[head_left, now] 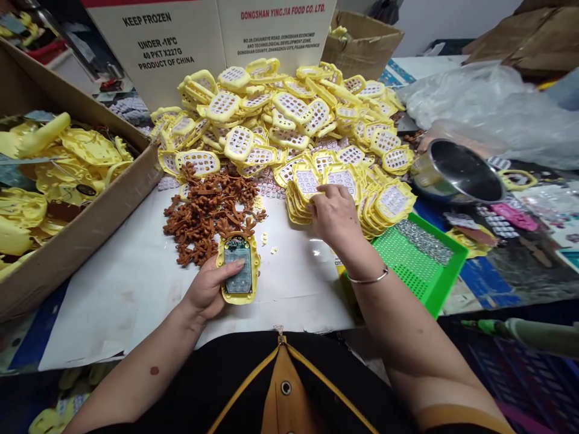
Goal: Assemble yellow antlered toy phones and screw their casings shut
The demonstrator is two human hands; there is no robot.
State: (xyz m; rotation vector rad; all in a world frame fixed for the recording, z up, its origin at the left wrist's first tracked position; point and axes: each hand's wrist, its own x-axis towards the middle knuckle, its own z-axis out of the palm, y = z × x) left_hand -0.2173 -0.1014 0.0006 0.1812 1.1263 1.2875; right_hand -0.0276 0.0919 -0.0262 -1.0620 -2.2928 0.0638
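Note:
My left hand (210,286) is closed around a yellow toy phone shell (256,265), back side up, with its thumb lying on the circuit board (236,278) inside. Brown antler-shaped pieces (237,226) stick out at the shell's top end. Bent fingers of my right hand (335,216) touch the stacked yellow front shells with white keypads (306,181). Its fingertips are partly hidden among the shells, so what they pinch cannot be made out. To the left of these stacks lies a heap of brown antler pieces (199,208).
A large pile of yellow shells (289,108) rises behind, against a white carton (181,36). An open cardboard box (90,211) of yellow parts stands left. On the right are a green tray (398,265) with screws (425,241), a metal bowl (456,172) and plastic bags (493,114).

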